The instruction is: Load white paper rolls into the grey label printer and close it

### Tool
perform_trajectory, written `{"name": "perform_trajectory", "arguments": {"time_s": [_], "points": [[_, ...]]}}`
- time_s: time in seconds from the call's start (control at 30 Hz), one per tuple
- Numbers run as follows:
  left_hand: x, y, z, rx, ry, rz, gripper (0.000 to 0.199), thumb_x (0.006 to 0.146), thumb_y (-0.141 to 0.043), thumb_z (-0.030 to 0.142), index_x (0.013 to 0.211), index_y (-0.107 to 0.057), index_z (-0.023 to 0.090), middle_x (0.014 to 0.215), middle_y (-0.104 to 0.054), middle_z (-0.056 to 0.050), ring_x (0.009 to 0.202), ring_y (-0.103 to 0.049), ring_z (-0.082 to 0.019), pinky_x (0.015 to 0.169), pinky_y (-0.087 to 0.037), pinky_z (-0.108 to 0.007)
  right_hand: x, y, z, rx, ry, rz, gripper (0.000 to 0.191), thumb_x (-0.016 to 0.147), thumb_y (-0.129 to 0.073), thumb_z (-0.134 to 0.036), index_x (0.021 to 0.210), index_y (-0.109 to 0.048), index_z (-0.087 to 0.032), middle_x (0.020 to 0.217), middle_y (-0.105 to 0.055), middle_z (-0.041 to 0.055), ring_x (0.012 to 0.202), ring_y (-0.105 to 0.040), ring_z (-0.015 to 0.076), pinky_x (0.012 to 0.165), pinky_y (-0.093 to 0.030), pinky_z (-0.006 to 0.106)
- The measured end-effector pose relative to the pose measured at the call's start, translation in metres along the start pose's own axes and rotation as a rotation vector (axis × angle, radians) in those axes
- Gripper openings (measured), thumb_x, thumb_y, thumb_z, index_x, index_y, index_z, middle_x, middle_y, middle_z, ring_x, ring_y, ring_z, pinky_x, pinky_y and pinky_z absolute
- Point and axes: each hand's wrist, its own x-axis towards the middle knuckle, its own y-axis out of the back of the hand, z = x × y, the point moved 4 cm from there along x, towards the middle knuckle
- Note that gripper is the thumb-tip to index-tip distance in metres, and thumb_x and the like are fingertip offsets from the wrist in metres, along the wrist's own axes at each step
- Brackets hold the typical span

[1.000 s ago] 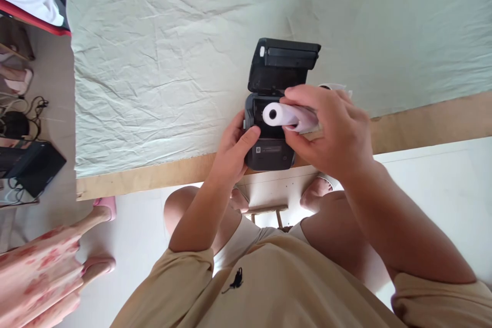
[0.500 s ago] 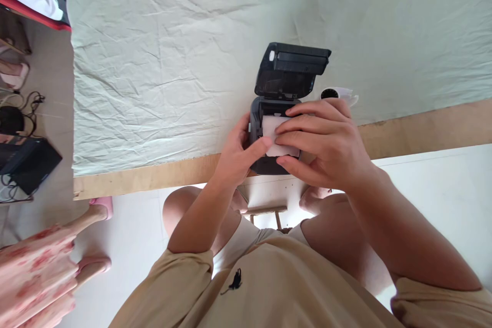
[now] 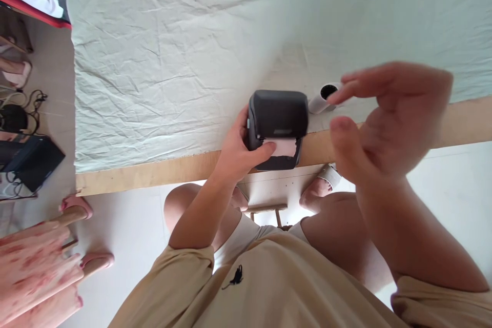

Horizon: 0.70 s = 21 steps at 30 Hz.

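At far left, a black box [image 3: 38, 164] with cables nearby and a person's floral garment [image 3: 33, 271] lie beyond the end of the cloth-covered counter [image 3: 154, 177]. At the counter's front edge, the left hand [image 3: 238, 154] grasps the left side of a small black printer [image 3: 280, 113], lid down, its thumb against a white paper strip [image 3: 285, 147] protruding at the front. Just right of the printer is a white tube [image 3: 317, 104] with a dark hollow end; farther right, the right hand [image 3: 395, 118], motion-blurred, is raised with fingers released and parted, contact with the tube indeterminable.
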Motion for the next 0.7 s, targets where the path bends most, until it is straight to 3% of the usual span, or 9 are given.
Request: {"name": "perform_trajectory", "arguments": {"time_s": [0.07,0.13,0.2,0.3,0.4,0.53,0.7], "points": [[0.000,0.000,0.000,0.001,-0.004,-0.014,0.078,0.075,-0.099,0.042,0.145,-0.067,0.028,0.128,-0.083,-0.009,0.120,-0.080,-0.033,0.099,-0.068,-0.038,-0.004,0.000,0.001,0.066,-0.024,0.019,0.008,0.097,-0.065,-0.023,0.092,-0.062,-0.029,0.076,-0.064,-0.0034,0.061,-0.058,0.0141,0.057,-0.047,0.033],[0.000,0.001,-0.001,-0.038,-0.006,-0.022,0.081,0.073,-0.101,0.044,0.144,-0.067,0.027,0.138,-0.081,-0.010,0.130,-0.077,-0.035,0.106,-0.067,-0.039,-0.009,-0.006,0.006,0.123,-0.078,-0.027,0.026,0.094,-0.069,-0.022,0.076,-0.051,-0.025,0.059,-0.050,-0.0071,0.050,-0.040,0.0092,0.046,-0.028,0.028],[0.001,0.001,-0.004,-0.091,-0.019,-0.029,0.080,0.073,-0.102,0.050,0.141,-0.067,0.027,0.142,-0.079,-0.011,0.135,-0.076,-0.036,0.108,-0.066,-0.040,-0.014,-0.013,0.014,0.151,-0.178,-0.109,0.040,0.091,-0.073,-0.023,0.069,-0.041,-0.023,0.054,-0.040,-0.0082,0.047,-0.030,0.0072,0.043,-0.020,0.027],[0.004,0.001,-0.009,-0.122,-0.063,-0.082,0.079,0.072,-0.099,0.063,0.135,-0.068,0.027,0.125,-0.083,-0.009,0.117,-0.082,-0.033,0.094,-0.070,-0.041,-0.021,-0.022,0.027,0.179,-0.372,-0.268,0.048,0.092,-0.073,-0.030,0.064,-0.035,-0.024,0.052,-0.037,-0.0069,0.048,-0.029,0.0076,0.043,-0.020,0.027],[0.009,0.001,-0.013,-0.110,-0.079,-0.111,0.070,0.078,-0.095,0.064,0.133,-0.070,0.028,0.117,-0.083,-0.006,0.109,-0.082,-0.029,0.088,-0.069,-0.040,-0.022,-0.025,0.034,0.201,-0.496,-0.385,0.051,0.093,-0.073,-0.038,0.062,-0.035,-0.024,0.053,-0.037,-0.0056,0.049,-0.031,0.0084,0.045,-0.021,0.028],[0.011,0.001,-0.012,-0.137,-0.075,-0.106,0.061,0.081,-0.095,0.059,0.130,-0.073,0.031,0.113,-0.083,-0.003,0.105,-0.081,-0.028,0.087,-0.069,-0.040,-0.019,-0.026,0.038,0.202,-0.529,-0.442,0.051,0.090,-0.076,-0.040,0.060,-0.037,-0.024,0.053,-0.040,-0.0045,0.051,-0.031,0.0090,0.046,-0.021,0.027],[0.010,-0.001,-0.011,-0.177,-0.091,-0.129,0.066,0.082,-0.095,0.055,0.137,-0.069,0.029,0.118,-0.085,-0.005,0.105,-0.083,-0.028,0.086,-0.070,-0.039,-0.024,-0.029,0.044,0.194,-0.532,-0.467,0.051,0.092,-0.076,-0.044,0.064,-0.038,-0.024,0.055,-0.042,-0.0040,0.053,-0.034,0.0101,0.050,-0.024,0.027]]}}
